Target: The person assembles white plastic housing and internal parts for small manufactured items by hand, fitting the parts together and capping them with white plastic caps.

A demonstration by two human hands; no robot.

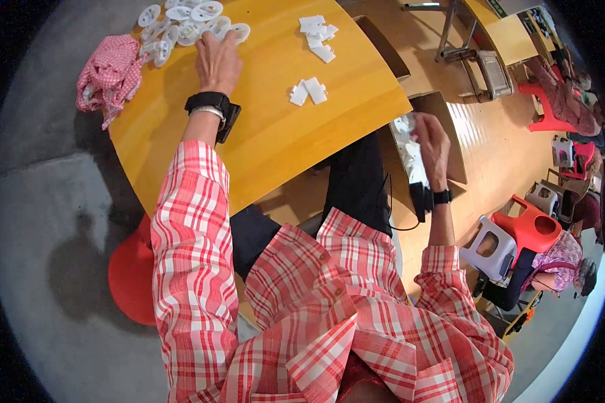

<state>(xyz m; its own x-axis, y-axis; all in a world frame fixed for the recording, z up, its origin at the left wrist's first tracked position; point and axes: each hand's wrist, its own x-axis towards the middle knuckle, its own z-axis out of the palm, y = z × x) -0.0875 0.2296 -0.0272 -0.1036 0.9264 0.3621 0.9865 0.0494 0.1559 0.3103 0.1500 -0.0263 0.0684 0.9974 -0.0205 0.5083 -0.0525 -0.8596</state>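
Note:
My left hand (218, 64) reaches to the far left of the yellow table, its fingers bent down and closed on a white oval plastic part (240, 32) at the edge of a pile. More white round and oval parts (156, 28) lie heaped beside it. Past the table's right edge, my right hand (433, 144) is over an open cardboard box (448, 127) holding white plastic pieces (411, 151). Its fingers are curled in, and what they pinch is hard to make out.
Two small groups of flat white pieces (320, 39) (308, 91) lie on the table (269, 148). A crumpled pink dotted cloth (111, 77) hangs at its left edge. A red stool (131, 275) stands below left. Stools (528, 225) and seated people are on the right.

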